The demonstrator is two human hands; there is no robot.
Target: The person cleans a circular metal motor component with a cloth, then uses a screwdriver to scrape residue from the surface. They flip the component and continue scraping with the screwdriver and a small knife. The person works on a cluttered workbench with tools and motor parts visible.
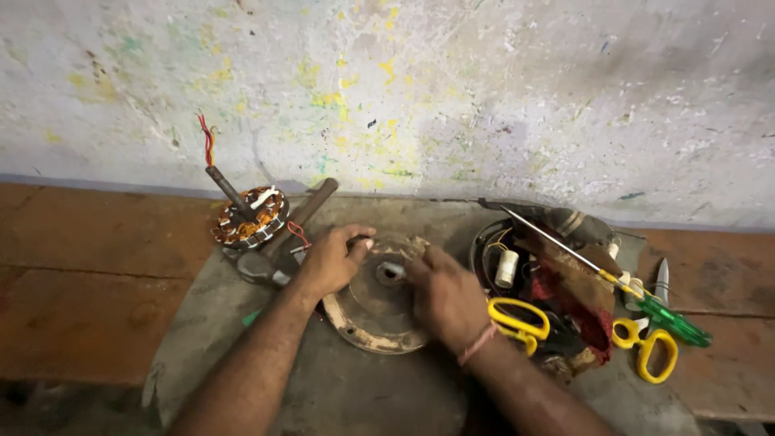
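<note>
A round, dirty metal motor cover (367,311) lies flat on a grey slab (347,387), with a hub hole in its middle. My left hand (333,260) rests on its upper left rim, fingers curled toward the hub. My right hand (442,295) grips the cover's right side, thumb near the centre. A red thread band sits on that wrist. A wound copper stator (249,215) with a shaft and red wires stands tilted at the left.
A hammer (282,242) lies beside the stator. At the right, another motor housing (517,258) holds a white capacitor, a red rag (573,299) and yellow-handled scissors (517,321). A green screwdriver (646,303) and second scissors (650,347) lie further right. A stained wall stands behind.
</note>
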